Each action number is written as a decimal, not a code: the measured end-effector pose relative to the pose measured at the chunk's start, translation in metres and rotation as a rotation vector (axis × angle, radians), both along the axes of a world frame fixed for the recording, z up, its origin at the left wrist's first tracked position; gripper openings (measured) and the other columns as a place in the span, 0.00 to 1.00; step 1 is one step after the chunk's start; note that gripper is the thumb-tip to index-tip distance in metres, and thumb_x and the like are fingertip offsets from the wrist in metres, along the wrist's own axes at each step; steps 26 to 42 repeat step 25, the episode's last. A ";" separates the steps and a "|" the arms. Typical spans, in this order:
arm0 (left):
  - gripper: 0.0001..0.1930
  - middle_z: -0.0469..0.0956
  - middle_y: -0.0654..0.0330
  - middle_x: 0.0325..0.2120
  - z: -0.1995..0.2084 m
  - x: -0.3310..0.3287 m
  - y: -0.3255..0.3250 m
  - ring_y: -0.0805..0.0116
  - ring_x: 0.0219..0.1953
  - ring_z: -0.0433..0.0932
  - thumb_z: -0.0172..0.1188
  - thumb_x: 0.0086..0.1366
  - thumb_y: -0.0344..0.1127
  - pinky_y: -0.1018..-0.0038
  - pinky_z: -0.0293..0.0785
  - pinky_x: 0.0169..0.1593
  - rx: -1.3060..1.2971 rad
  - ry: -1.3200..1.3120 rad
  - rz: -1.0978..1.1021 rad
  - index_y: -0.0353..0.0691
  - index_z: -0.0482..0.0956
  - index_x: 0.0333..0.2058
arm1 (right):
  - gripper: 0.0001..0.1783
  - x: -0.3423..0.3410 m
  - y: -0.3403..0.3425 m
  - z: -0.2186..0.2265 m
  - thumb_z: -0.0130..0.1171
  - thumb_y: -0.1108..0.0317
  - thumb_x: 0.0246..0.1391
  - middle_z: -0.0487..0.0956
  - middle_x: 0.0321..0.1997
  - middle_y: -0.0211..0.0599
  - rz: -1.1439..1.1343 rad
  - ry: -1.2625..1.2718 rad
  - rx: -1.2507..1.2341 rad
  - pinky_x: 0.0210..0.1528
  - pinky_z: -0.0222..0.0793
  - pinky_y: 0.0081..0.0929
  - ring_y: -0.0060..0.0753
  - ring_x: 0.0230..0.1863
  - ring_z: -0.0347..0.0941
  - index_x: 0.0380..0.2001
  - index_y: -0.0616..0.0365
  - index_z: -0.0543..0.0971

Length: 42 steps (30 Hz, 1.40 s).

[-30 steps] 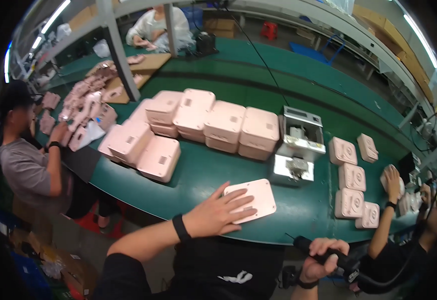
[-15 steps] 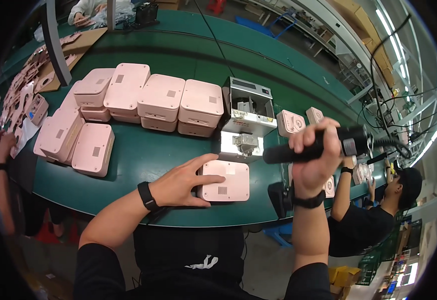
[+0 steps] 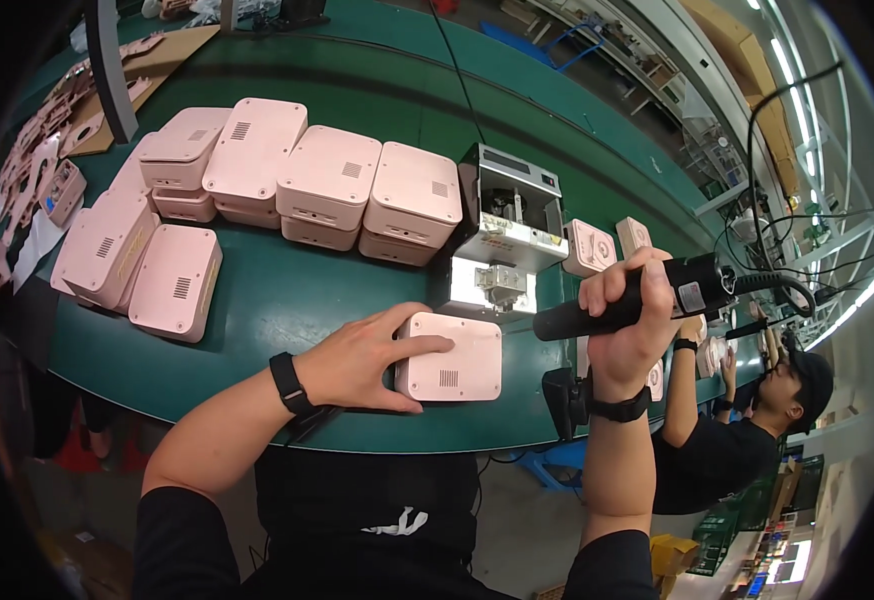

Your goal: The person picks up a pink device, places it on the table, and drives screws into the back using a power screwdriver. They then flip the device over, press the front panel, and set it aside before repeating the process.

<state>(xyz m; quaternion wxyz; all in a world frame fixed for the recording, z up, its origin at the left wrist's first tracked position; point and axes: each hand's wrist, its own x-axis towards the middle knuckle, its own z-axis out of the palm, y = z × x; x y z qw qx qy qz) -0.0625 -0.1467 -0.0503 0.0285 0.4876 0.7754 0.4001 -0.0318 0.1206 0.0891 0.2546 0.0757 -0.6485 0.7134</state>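
Observation:
A pale pink plastic box (image 3: 472, 372) lies flat near the front edge of the green table, its vented face with corner screw holes turned up. My left hand (image 3: 357, 360) grips its left end, with a finger laid across the top and the thumb along the near side. Raised to the right of the box, my right hand (image 3: 629, 335) is wrapped round a black electric screwdriver (image 3: 579, 318). Its cable leaves from the right end, and its left end is held above the table, apart from the box. The tip is too dark to make out.
Beyond the box stands a metal screw feeder (image 3: 512, 225). Stacked pink boxes (image 3: 327, 175) line the table's back and left. Smaller pink parts (image 3: 589, 248) lie right of the feeder. A black holder (image 3: 559, 400) is at the front edge; a co-worker (image 3: 722, 440) sits at the right.
The whole view has shifted slightly. My left hand stays on the pink box, and my right hand still holds the screwdriver at about the same height.

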 end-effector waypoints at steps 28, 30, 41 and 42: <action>0.41 0.64 0.51 0.63 -0.001 0.001 0.003 0.45 0.61 0.73 0.77 0.51 0.50 0.57 0.77 0.60 -0.014 -0.040 -0.003 0.60 0.72 0.64 | 0.14 -0.001 -0.007 -0.003 0.56 0.55 0.62 0.70 0.22 0.35 0.051 0.036 -0.050 0.29 0.68 0.31 0.28 0.20 0.65 0.40 0.54 0.70; 0.41 0.64 0.51 0.63 -0.001 0.001 0.003 0.45 0.61 0.73 0.77 0.51 0.50 0.57 0.77 0.60 -0.014 -0.040 -0.003 0.60 0.72 0.64 | 0.14 -0.001 -0.007 -0.003 0.56 0.55 0.62 0.70 0.22 0.35 0.051 0.036 -0.050 0.29 0.68 0.31 0.28 0.20 0.65 0.40 0.54 0.70; 0.41 0.64 0.51 0.63 -0.001 0.001 0.003 0.45 0.61 0.73 0.77 0.51 0.50 0.57 0.77 0.60 -0.014 -0.040 -0.003 0.60 0.72 0.64 | 0.14 -0.001 -0.007 -0.003 0.56 0.55 0.62 0.70 0.22 0.35 0.051 0.036 -0.050 0.29 0.68 0.31 0.28 0.20 0.65 0.40 0.54 0.70; 0.41 0.64 0.51 0.63 -0.001 0.001 0.003 0.45 0.61 0.73 0.77 0.51 0.50 0.57 0.77 0.60 -0.014 -0.040 -0.003 0.60 0.72 0.64 | 0.14 -0.001 -0.007 -0.003 0.56 0.55 0.62 0.70 0.22 0.35 0.051 0.036 -0.050 0.29 0.68 0.31 0.28 0.20 0.65 0.40 0.54 0.70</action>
